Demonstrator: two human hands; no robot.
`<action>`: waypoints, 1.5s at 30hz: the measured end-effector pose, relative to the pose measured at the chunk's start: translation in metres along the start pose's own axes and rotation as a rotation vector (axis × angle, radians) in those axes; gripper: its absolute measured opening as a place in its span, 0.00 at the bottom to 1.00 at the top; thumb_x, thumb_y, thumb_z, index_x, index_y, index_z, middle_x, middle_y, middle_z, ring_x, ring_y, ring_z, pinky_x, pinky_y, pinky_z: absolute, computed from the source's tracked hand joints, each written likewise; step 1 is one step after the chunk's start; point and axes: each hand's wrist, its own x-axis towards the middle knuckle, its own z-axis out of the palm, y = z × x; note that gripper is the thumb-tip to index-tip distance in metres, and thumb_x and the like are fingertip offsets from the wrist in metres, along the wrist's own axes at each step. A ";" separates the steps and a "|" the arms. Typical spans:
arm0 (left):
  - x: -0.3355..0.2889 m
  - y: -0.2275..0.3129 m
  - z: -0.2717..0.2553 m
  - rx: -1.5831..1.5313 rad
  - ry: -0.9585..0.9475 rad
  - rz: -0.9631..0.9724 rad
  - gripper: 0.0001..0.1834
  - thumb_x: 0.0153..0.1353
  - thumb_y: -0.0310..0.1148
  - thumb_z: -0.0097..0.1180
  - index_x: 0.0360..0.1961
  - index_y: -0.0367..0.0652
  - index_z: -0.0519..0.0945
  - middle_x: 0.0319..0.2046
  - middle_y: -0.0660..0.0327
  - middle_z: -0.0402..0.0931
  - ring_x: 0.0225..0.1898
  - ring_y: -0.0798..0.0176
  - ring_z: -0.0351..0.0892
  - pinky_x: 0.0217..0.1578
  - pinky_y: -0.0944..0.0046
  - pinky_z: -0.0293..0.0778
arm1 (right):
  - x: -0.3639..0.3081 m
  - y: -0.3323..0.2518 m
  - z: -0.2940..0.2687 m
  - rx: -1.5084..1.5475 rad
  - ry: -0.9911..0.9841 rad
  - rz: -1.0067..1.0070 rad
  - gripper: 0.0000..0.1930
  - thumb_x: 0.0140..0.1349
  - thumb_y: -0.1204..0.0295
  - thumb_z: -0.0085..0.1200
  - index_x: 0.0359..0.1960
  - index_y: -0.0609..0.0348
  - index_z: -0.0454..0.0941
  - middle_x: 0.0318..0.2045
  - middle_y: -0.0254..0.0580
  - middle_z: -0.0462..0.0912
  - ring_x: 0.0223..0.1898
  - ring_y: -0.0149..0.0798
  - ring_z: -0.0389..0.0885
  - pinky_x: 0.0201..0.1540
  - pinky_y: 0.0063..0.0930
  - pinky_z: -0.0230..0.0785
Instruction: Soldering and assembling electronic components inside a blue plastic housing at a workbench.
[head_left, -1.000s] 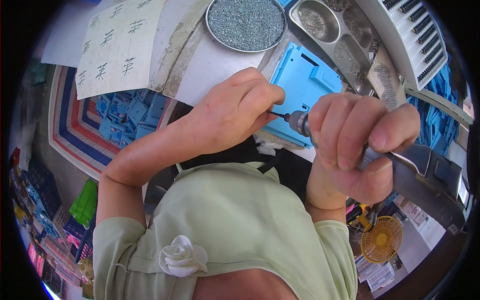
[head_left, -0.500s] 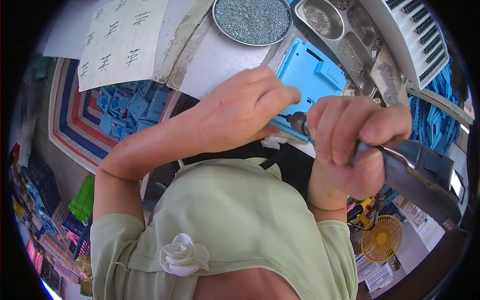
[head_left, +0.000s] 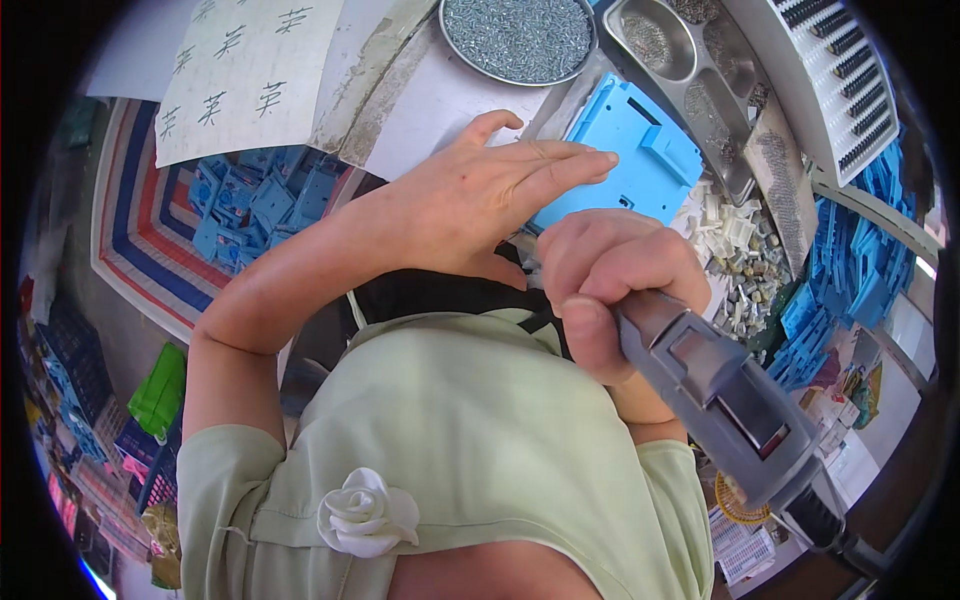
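Note:
A light blue plastic panel with slots and a raised block lies on the table ahead of me. My left hand is at its near left edge, fingers stretched and apart, one fingertip over the panel. I cannot tell whether that fingertip touches it. In my right hand is a grey electric screwdriver, its body slanting down to the right with a cord at the rear. My fist hides its tip, which is near the panel's lower edge.
Small screws fill a round metal dish beyond the panel. Right of it are a compartment tray, a white rack of black pieces and loose small parts. Blue pieces fill a striped bag at left; more blue pieces lie far right.
My right hand has drawn left and turned with the screwdriver, whose rear now swings lower. The fingers of my left hand have straightened and spread. The bit, visible before, is now hidden.

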 end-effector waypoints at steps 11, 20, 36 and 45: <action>0.002 0.000 -0.001 0.028 -0.047 -0.012 0.48 0.46 0.39 0.77 0.69 0.51 0.67 0.70 0.58 0.69 0.72 0.55 0.67 0.68 0.36 0.52 | -0.003 -0.001 -0.019 0.301 0.084 -0.096 0.15 0.62 0.71 0.68 0.42 0.61 0.75 0.25 0.39 0.79 0.24 0.37 0.78 0.33 0.36 0.74; -0.003 0.012 0.000 0.126 0.186 0.129 0.17 0.48 0.34 0.75 0.39 0.48 0.82 0.40 0.65 0.80 0.48 0.58 0.80 0.55 0.48 0.62 | 0.003 -0.023 -0.027 0.380 0.099 -0.042 0.16 0.65 0.65 0.67 0.42 0.57 0.71 0.24 0.35 0.76 0.21 0.33 0.73 0.29 0.33 0.67; -0.009 0.013 -0.006 0.115 0.148 0.098 0.15 0.51 0.30 0.73 0.39 0.46 0.83 0.38 0.64 0.82 0.45 0.59 0.82 0.61 0.47 0.64 | 0.013 -0.025 -0.029 0.285 -0.025 -0.129 0.11 0.72 0.64 0.56 0.47 0.52 0.69 0.25 0.32 0.74 0.18 0.29 0.71 0.24 0.29 0.59; -0.006 0.003 -0.009 0.183 -0.099 -0.005 0.45 0.45 0.42 0.75 0.68 0.50 0.73 0.72 0.63 0.67 0.76 0.57 0.61 0.70 0.34 0.48 | -0.001 -0.003 -0.015 0.300 0.070 -0.034 0.14 0.64 0.74 0.66 0.43 0.59 0.70 0.25 0.39 0.77 0.22 0.35 0.73 0.32 0.36 0.71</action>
